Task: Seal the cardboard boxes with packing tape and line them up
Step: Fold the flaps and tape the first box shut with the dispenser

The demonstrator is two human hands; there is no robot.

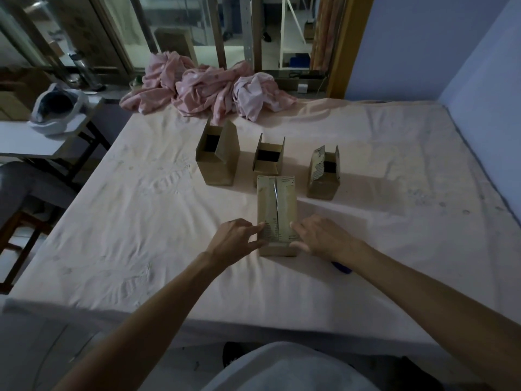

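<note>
A cardboard box with its flaps folded down point(277, 204) lies on the bed in front of me, a seam running along its top. My left hand point(235, 238) touches its near left side with straightened fingers. My right hand point(318, 237) presses its near right side, fingers on the top edge. Three open boxes stand behind it: a tall one at the left point(217, 158), a small one in the middle point(267, 159) and one at the right point(324, 173). A blue object point(342, 268) peeks out under my right forearm; I cannot tell what it is.
The bed sheet point(141, 221) covers the whole work surface. Crumpled pink cloth point(203, 86) lies at the far edge. A small white table point(33, 136) with a bagged dark object stands to the left. A blue wall runs along the right.
</note>
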